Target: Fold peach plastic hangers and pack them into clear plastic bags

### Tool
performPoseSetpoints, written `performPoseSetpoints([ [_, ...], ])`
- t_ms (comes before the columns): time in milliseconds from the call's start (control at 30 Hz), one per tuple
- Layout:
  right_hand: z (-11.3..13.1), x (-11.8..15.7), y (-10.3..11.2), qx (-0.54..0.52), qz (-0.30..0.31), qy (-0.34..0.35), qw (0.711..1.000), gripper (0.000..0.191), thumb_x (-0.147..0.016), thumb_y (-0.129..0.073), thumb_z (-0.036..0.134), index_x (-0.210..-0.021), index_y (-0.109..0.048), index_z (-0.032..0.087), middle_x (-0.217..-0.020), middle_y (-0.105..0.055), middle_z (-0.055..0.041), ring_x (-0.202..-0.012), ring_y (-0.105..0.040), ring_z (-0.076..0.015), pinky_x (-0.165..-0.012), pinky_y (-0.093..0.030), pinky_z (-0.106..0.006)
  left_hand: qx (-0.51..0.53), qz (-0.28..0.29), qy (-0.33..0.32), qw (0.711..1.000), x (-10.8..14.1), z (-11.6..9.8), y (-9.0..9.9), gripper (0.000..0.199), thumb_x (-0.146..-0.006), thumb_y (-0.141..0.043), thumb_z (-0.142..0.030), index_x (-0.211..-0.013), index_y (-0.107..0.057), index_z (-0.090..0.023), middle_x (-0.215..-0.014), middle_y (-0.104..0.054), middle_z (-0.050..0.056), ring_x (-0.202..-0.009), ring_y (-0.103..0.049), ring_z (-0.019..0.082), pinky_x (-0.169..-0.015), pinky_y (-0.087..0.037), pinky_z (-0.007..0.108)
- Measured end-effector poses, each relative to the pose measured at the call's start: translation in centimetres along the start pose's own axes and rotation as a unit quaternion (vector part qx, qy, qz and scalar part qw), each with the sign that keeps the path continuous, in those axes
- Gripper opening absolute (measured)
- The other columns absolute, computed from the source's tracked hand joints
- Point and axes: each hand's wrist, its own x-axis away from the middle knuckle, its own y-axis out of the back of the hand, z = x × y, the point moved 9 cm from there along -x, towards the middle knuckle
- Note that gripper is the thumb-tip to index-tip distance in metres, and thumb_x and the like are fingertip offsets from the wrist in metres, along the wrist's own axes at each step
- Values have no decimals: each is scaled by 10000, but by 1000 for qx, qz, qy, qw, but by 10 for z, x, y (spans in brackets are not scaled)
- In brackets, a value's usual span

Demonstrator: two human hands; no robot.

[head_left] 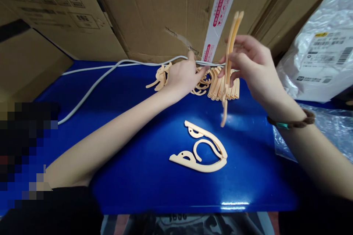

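My right hand (252, 58) pinches a cream plastic folding hanger (230, 51), seen edge-on and upright above the table. My left hand (183, 75) is low at the back of the table, over a pile of small curved hanger pieces (202, 84). Its index finger and thumb are stretched apart; the other fingers are hidden. Curved cream parts (160, 77) stick out to its left. Right of the pile, several hanger arms (222, 87) stand in a tight row. Another folding hanger (212, 167) lies folded at the middle of the table, its hook turned inward.
A blue table (132, 176) spreads below my hands. Cardboard boxes (154, 14) wall off the back and left. A white cable (91, 101) runs along the back. White plastic packaging (320, 51) stands at right, with clear wrap (331, 132) below it.
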Motion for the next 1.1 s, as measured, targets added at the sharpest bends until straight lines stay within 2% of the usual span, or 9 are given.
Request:
performPoseSetpoints([
  [133,5,-1,12,-67,-47,19,996,301,-785,-686,199,-1014,-500,262,-915,-764,-13,-813,-744,-207,-626,-586,-312,261,177,-1,949,21,-12,-17,508,-1066,-367,-587,-945,-676,-202,-934,-756,79,-896,-707,193,-741,-521,282],
  [233,-1,-3,18,-71,-65,-4,995,253,-788,-675,171,-945,-497,259,-940,-791,-32,-877,-748,-201,-716,-598,-320,373,279,35,884,41,-22,-23,305,-1055,-506,-406,-904,-649,-182,-994,-765,69,-908,-725,140,-744,-549,225],
  [367,2,-2,27,-30,-91,30,995,236,-803,-742,208,-948,-561,259,-1022,-783,-42,-863,-709,-187,-694,-568,-320,448,238,97,856,45,-21,-12,198,-1063,-487,-244,-899,-570,-172,-934,-736,59,-756,-717,108,-692,-585,222],
  [467,22,7,36,90,-143,118,979,178,-823,-779,244,-922,-632,251,-1001,-746,-54,-836,-654,-184,-746,-531,-334,448,189,107,867,41,-18,0,203,-1089,-416,-227,-929,-532,-184,-883,-700,36,-674,-686,98,-595,-552,201],
  [633,43,21,0,556,-79,222,797,271,-1036,-492,400,-987,-665,197,-1009,-747,-150,-957,-683,-282,-818,-480,-410,377,112,112,913,34,-9,22,253,-1117,-333,-271,-931,-489,-200,-655,-464,-60,-440,-441,44,-444,-384,164],
  [800,20,28,-41,648,47,225,726,393,-1085,-298,311,-1007,-665,191,-881,-729,-147,-852,-688,-279,-705,-434,-392,370,180,134,901,45,-19,6,305,-1133,-315,-296,-853,-420,-231,-561,-302,-109,-364,-271,38,-416,-285,175],
  [900,11,28,-50,611,58,200,764,389,-1066,-272,250,-1059,-655,181,-860,-724,-156,-784,-669,-273,-665,-402,-384,349,185,97,914,52,-25,0,310,-1130,-347,-351,-858,-435,-230,-552,-346,-98,-385,-334,64,-449,-308,204],
  [1000,2,19,-40,498,51,134,855,248,-1001,-403,272,-992,-635,186,-755,-681,-119,-665,-608,-248,-636,-394,-375,209,93,-42,973,57,-38,17,258,-1108,-390,-331,-938,-548,-216,-626,-488,-35,-527,-516,130,-567,-392,253],
  [1100,-5,7,-25,417,58,99,902,195,-976,-471,305,-826,-567,224,-616,-597,-37,-553,-528,-185,-606,-406,-347,69,60,-151,984,65,-53,25,197,-1047,-494,-336,-1070,-657,-227,-689,-576,11,-670,-606,197,-667,-407,298],
])
